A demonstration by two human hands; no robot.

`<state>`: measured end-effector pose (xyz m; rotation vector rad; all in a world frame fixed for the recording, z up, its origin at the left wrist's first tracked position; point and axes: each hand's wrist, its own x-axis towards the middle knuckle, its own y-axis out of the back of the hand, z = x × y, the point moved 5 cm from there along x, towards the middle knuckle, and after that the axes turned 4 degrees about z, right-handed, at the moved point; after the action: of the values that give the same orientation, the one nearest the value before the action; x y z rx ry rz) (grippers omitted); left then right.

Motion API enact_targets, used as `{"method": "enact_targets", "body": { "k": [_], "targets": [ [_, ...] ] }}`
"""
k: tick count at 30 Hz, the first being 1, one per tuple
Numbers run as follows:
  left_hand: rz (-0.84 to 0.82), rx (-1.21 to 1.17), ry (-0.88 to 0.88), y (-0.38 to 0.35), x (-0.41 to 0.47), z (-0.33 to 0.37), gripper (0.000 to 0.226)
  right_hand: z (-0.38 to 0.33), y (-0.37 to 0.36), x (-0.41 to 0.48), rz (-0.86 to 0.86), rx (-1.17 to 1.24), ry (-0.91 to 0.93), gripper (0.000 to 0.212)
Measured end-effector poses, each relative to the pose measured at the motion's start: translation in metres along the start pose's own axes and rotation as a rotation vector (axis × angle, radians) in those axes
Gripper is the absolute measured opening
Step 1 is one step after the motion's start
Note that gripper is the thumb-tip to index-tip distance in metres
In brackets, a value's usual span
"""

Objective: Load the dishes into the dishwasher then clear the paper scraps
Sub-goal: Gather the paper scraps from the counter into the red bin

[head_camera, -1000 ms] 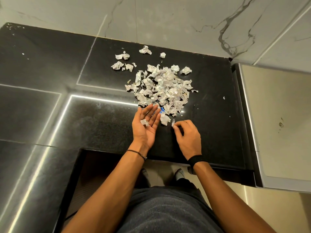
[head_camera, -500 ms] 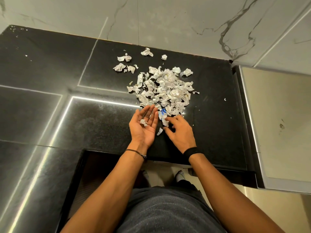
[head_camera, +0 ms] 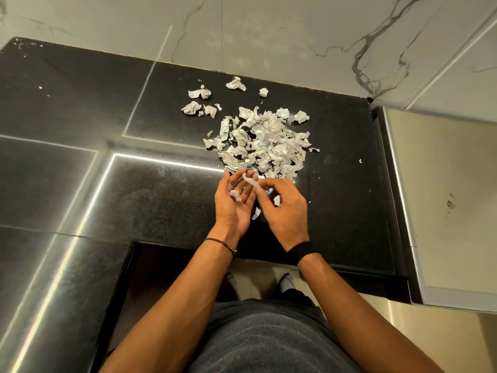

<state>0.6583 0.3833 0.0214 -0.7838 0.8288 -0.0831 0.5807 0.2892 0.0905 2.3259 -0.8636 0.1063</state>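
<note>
From the head view, the work in hand looks to be the second half of the task: no dishes or dishwasher are in sight, and the person is picking paper scraps off the black countertop (head_camera: 80,184). The main pile of paper scraps (head_camera: 265,142) lies just beyond the hands, toward the far side of the counter, with a few loose crumpled pieces (head_camera: 200,100) scattered to its far left and one tiny fleck (head_camera: 360,161) off to the right. The left hand (head_camera: 232,204) is turned palm up with its fingers spread loosely, cupped as a tray; a small crumpled scrap (head_camera: 235,195) rests in the palm. The right hand (head_camera: 285,208) is arched beside it, thumb and forefinger pinched on a strip of paper (head_camera: 250,181) held over the left fingers, as if to drop it in. Another scrap (head_camera: 256,213) lies on the counter between the two hands. Both forearms reach forward from the near edge, wrists close together. The next move probably calls for letting the strip go into the cupped palm, then gathering the heap in larger handfuls, keeping the left palm level so nothing spills.
</note>
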Motion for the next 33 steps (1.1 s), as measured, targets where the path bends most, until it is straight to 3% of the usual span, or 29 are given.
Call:
{"method": "enact_targets", "body": {
  "k": [3, 6, 8, 10, 14, 18, 23, 25, 29, 33],
  "targets": [
    [-0.013, -0.082, 0.058, -0.006, 0.004, -0.001, 0.044, -0.008, -0.013, -0.002, -0.172, 0.107, 0.053, 0.02],
    [-0.009, -0.162, 0.076, -0.006, 0.004, 0.001, 0.039, 0.009, -0.002, -0.003, -0.084, 0.177, -0.059, 0.015],
    [0.005, -0.186, 0.06, -0.002, 0.004, 0.005, 0.037, 0.028, 0.005, -0.003, -0.032, 0.075, -0.122, 0.015],
    [0.015, -0.18, 0.043, 0.003, 0.005, 0.008, 0.037, 0.044, 0.002, -0.002, -0.094, -0.085, -0.119, 0.021],
    [0.03, -0.133, 0.023, 0.007, 0.006, 0.012, 0.038, 0.052, -0.016, 0.0, -0.231, -0.394, 0.09, 0.029],
    [0.036, -0.084, -0.004, 0.009, 0.005, 0.017, 0.037, 0.05, -0.025, 0.001, -0.191, -0.561, 0.226, 0.017],
    [0.056, -0.037, -0.054, 0.013, 0.007, 0.021, 0.036, 0.036, -0.013, 0.009, -0.052, -0.311, 0.076, 0.017],
    [0.041, -0.033, -0.045, 0.011, 0.009, 0.018, 0.037, 0.017, -0.014, 0.013, -0.07, -0.229, 0.114, 0.02],
    [-0.066, -0.185, 0.056, 0.002, 0.008, 0.009, 0.042, -0.011, -0.024, 0.006, -0.209, -0.298, 0.281, 0.028],
    [-0.128, -0.294, 0.089, 0.0, 0.008, 0.013, 0.038, 0.002, -0.008, -0.004, -0.103, -0.115, 0.121, 0.023]
  ]
}}
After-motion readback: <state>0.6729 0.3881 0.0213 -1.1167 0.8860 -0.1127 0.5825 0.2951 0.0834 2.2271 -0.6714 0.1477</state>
